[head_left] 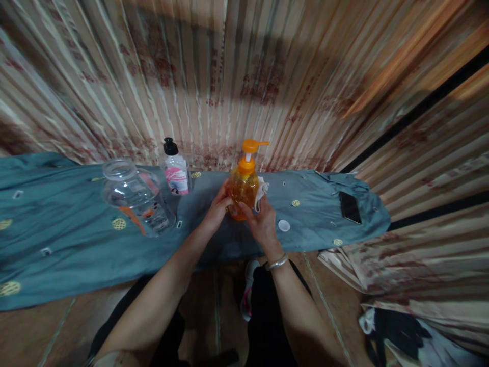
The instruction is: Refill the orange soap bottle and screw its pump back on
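Amber pump bottle (244,188): stood upright between both hands, equally near, on or just above the teal-draped counter (76,244); long axis twelve to six, orange nozzle (263,143) toward three.
Left hand (218,206): fingers closed on its eight-o'clock side.
Right hand (263,221): fingers closed on its four-o'clock side, white cloth (262,191) tucked alongside.
Clear jar (132,193): at nine o'clock, see-through; contents indistinct.
Black-capped bottle (176,176): also at nine, closer in, upright; fill level could not be told.
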`<state>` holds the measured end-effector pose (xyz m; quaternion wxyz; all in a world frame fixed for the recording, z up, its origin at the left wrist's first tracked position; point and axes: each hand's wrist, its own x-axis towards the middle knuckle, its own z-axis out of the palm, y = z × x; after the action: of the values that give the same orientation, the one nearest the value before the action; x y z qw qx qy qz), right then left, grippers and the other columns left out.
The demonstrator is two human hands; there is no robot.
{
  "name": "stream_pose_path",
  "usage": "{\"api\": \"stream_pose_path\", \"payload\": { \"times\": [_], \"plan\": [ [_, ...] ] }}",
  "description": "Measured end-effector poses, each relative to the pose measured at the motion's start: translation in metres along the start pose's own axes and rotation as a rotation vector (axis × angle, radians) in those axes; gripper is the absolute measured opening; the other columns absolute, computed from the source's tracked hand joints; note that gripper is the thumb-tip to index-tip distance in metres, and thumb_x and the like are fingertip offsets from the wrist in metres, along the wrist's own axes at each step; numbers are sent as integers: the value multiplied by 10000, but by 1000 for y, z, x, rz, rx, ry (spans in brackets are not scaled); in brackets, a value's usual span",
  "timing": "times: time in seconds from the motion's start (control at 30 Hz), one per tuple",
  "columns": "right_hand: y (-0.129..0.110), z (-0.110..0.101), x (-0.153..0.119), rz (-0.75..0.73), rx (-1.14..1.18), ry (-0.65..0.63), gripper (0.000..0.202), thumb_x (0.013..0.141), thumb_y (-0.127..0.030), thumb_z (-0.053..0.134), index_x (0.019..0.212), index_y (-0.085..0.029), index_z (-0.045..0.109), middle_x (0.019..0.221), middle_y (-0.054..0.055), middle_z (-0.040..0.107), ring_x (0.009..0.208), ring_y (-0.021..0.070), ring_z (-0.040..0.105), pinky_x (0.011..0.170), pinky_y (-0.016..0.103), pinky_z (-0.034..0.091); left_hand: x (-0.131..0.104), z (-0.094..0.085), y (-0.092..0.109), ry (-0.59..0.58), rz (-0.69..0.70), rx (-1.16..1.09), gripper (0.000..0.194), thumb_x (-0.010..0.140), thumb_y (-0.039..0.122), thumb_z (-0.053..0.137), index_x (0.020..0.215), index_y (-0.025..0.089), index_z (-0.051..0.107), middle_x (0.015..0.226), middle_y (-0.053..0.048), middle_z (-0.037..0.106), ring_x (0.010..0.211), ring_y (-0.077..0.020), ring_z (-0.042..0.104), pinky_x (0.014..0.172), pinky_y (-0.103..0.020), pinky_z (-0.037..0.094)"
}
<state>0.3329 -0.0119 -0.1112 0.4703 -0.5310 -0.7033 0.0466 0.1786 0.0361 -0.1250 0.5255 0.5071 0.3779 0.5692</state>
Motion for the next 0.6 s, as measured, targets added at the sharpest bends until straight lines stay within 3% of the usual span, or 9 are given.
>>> {"api": "stream_pose_path", "payload": {
  "times": [0.07, 0.17, 0.3, 0.47, 0.6],
  "plan": [
    [2, -1, 0, 16, 11, 5, 613, 1073, -507, 597, 1526, -98, 541, 1357, 250, 771, 1256, 340, 768, 1027, 475, 643, 1, 1, 4, -13, -19, -13, 651, 734, 231, 650, 1383, 216, 699, 1318, -82, 801, 1211, -298, 750, 1030, -437, 628],
    [3, 1, -2, 18, -49, 7, 611, 1069, -467, 589, 1539, -85, 516, 1379, 269, 748, 1274, 359, 752, 1046, 504, 636, 0, -2, 7, 19, -12, 1, 702, 682, 201, 720, 1383, 249, 701, 1304, -59, 788, 1272, -303, 710, 1136, -465, 567],
    [-3, 2, -4, -37, -188, 17, 544, 1046, -275, 528, 1550, -71, 496, 1465, 307, 661, 1408, 396, 649, 1155, 627, 559, -4, -9, 5, 89, -7, 57, 720, 618, 142, 804, 1321, 281, 737, 1311, -43, 739, 1379, -311, 620, 1247, -488, 461],
    [-18, -6, 1, -180, -197, 19, 445, 1043, -173, 493, 1484, -160, 557, 1694, 253, 448, 1663, 367, 351, 1300, 686, 408, -7, -13, -1, 115, -22, 94, 655, 585, 166, 868, 1226, 261, 770, 1162, -40, 703, 1206, -303, 662, 1105, -467, 552],
    [-21, -9, 3, -214, -177, -8, 401, 1043, -158, 494, 1431, -204, 583, 1739, 202, 404, 1708, 352, 259, 1334, 715, 344, -4, -7, -6, 92, 5, 60, 710, 577, 202, 884, 1264, 265, 718, 1265, -46, 709, 1197, -286, 678, 1032, -411, 586]
  ]
}}
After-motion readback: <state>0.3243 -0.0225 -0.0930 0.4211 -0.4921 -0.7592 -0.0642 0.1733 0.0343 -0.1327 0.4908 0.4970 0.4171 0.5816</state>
